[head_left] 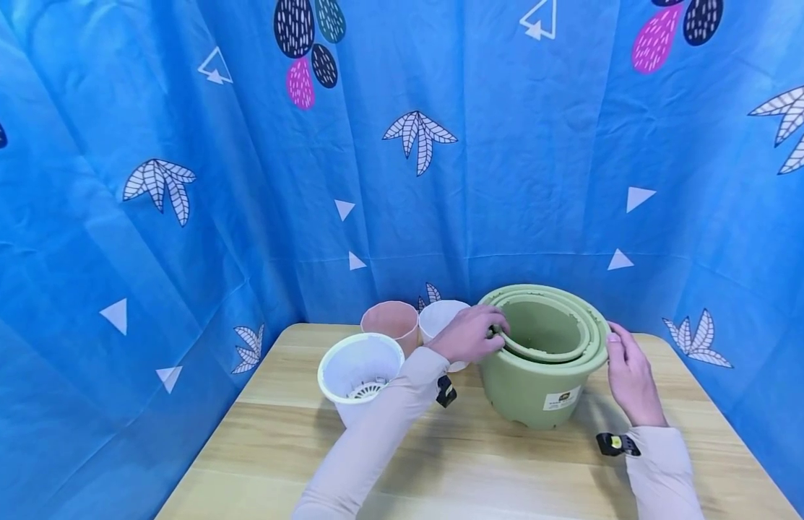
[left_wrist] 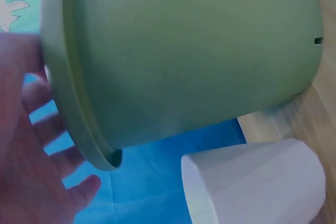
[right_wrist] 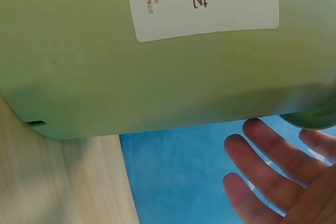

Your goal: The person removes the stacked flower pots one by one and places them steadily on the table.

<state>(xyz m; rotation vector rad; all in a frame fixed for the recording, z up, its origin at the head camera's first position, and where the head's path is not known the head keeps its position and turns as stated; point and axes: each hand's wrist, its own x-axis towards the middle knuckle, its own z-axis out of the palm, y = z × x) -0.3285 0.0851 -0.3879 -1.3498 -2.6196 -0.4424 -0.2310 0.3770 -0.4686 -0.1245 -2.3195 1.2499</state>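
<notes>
A large green flowerpot (head_left: pixel 528 393) with a white label (head_left: pixel 561 399) stands upright on the table, with smaller green pots nested in it. The innermost visible pot (head_left: pixel 545 325) shows its hollow inside. At the left side of the rims, my left hand (head_left: pixel 472 334) curls its thumb and fingers at the smaller pot's edge; the exact contact is partly hidden. On the opposite side, my right hand (head_left: pixel 632 375) rests against the big pot's outer rim. Its fingers (right_wrist: pixel 273 182) are extended and spread in the right wrist view.
A white pot (head_left: pixel 361 361) with a slotted bottom stands left of my left forearm. Behind it are a pink pot (head_left: pixel 391 321) and another white pot (head_left: pixel 441 318), partly covered by my left hand. The wooden table (head_left: pixel 258 448) ends at a blue patterned curtain (head_left: pixel 402 217).
</notes>
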